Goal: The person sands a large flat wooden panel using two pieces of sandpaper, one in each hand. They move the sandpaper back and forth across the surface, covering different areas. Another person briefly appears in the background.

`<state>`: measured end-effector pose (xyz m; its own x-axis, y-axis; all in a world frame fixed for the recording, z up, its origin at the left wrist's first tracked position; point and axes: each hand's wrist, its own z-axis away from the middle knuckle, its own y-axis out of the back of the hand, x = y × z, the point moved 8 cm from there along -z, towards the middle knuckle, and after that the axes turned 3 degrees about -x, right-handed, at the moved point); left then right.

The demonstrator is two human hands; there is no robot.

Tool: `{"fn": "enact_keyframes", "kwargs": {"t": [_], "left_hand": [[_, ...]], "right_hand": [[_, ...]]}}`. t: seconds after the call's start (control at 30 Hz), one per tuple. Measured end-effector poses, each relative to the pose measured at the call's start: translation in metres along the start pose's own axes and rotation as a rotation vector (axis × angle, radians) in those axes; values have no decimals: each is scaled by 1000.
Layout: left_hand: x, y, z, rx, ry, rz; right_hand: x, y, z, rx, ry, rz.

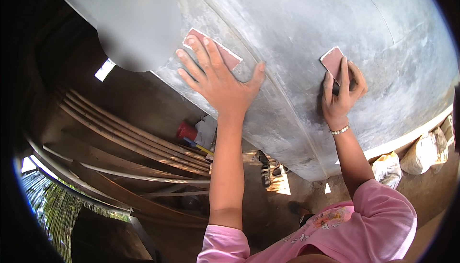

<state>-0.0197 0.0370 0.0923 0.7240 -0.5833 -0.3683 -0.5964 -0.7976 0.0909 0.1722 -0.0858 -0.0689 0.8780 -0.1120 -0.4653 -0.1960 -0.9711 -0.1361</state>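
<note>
A big curved grey hull surface (297, 28), dusty and scuffed, fills the upper part of the view. My left hand (218, 78) lies flat on it with fingers spread, pressing a reddish sheet of sandpaper (225, 54) against the surface. My right hand (341, 90) presses a second reddish sandpaper piece (332, 59) onto the hull further right, fingers curled over its lower edge. A beaded bracelet (339, 130) is on that wrist. Pink sleeves cover both upper arms.
Below the hull lie long curved wooden planks (124, 138) and a pale pipe (120, 174). A red can (186, 131) and a white container sit by the planks. Sandals (265, 169) rest on the dirt floor. Pale sacks (421, 153) prop the hull at right.
</note>
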Motion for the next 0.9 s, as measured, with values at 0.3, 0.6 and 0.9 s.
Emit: {"fn": "enact_keyframes", "kwargs": {"t": [0.3, 0.6, 0.9], "left_hand": [[-2, 2, 2, -49, 23, 30], [-1, 2, 9, 10, 43, 14], [-1, 0, 12, -27, 37, 11]], "right_hand": [[-37, 2, 18, -190, -53, -394], [-65, -6, 39, -409, -173, -579], [-56, -23, 15, -389, -102, -521]]}}
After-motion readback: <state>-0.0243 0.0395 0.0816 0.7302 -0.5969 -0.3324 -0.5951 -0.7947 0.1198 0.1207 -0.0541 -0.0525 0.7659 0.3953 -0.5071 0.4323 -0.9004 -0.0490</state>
